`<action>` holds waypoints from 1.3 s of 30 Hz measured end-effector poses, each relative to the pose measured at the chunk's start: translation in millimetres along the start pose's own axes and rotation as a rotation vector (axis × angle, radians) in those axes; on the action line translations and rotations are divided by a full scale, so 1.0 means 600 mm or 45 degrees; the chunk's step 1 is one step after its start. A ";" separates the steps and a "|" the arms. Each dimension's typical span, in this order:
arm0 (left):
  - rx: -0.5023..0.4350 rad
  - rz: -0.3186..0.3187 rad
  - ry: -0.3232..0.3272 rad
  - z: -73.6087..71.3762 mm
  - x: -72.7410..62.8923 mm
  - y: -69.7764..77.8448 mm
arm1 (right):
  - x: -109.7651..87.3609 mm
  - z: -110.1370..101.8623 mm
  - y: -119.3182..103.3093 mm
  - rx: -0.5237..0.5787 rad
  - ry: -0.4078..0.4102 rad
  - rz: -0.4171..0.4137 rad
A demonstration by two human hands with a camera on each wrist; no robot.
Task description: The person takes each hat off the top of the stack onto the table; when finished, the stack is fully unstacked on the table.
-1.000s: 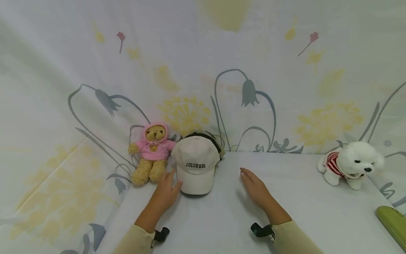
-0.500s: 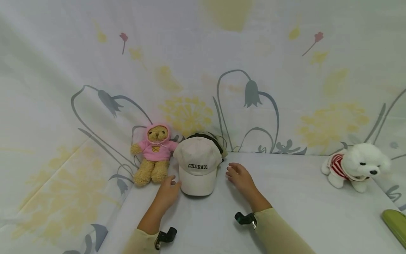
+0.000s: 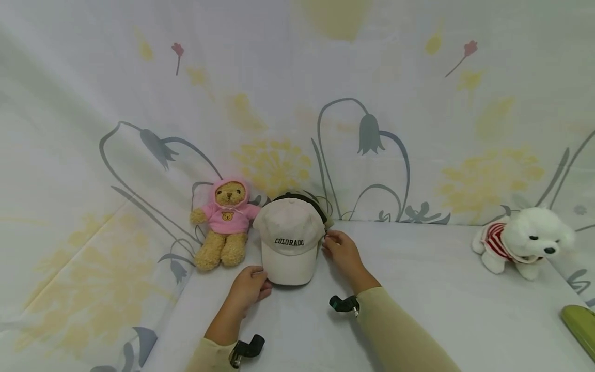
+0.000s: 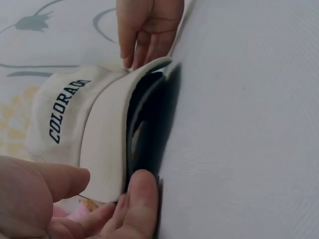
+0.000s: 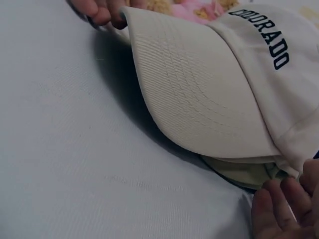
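A cream baseball cap [image 3: 288,230] marked COLORADO lies brim forward on the white surface. A dark cap edge [image 3: 321,209] shows behind it, and a greenish brim [image 5: 239,170] lies beneath it, so caps seem stacked. At the brim's left front corner is my left hand [image 3: 248,288]; its fingers [image 4: 142,194] reach under the brim and its thumb stays above, with a gap between them. My right hand [image 3: 345,256] is at the cap's right side, its fingers [image 5: 271,204] loosely bent close to the lower edge. Firm contact there cannot be made out.
Left of the cap a teddy bear [image 3: 228,222] in a pink hoodie leans against the flowered cloth backdrop [image 3: 395,93]. A white toy dog [image 3: 534,237] in a striped shirt stands far right. A green object [image 3: 578,328] is cut off at the right edge.
My right hand has moved left to the cap's side. My left hand has turned and moved slightly down and right, to the brim corner. The cap has stayed in place.
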State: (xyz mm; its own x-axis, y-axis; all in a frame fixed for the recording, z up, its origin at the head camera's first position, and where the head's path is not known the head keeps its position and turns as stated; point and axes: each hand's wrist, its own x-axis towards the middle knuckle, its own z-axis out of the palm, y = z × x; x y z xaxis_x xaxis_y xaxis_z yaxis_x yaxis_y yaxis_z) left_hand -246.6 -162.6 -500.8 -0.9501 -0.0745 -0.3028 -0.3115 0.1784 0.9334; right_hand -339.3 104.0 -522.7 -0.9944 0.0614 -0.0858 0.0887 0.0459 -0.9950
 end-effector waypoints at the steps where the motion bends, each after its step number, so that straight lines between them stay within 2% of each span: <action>1: -0.012 0.005 -0.002 0.001 0.001 -0.001 | 0.002 0.002 -0.001 -0.002 0.002 -0.002; 6: -0.035 0.031 0.023 0.006 0.011 -0.009 | 0.007 0.011 -0.007 -0.007 -0.001 0.018; 12: -0.071 0.045 0.047 0.011 0.017 -0.021 | 0.008 0.016 -0.008 0.060 -0.011 0.068; 21: -0.145 0.068 0.019 0.007 0.022 -0.023 | 0.018 0.028 -0.011 0.373 0.001 0.146; 26: -0.172 0.047 0.007 0.008 0.022 -0.025 | 0.017 0.032 -0.008 0.453 0.043 0.179; 33: -0.154 0.086 0.003 0.010 0.026 -0.032 | 0.015 0.031 -0.010 0.533 0.070 0.163; 39: -0.142 0.089 -0.023 0.011 0.019 -0.030 | 0.006 0.028 -0.018 0.604 0.057 0.158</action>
State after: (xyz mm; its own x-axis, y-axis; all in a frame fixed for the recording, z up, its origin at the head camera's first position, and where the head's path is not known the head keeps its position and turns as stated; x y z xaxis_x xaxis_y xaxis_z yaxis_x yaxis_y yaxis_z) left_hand -251.8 -160.1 -522.1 -0.9699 -0.0478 -0.2388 -0.2418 0.0719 0.9677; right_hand -344.8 87.2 -513.2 -0.9737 0.0807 -0.2129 0.1600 -0.4230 -0.8919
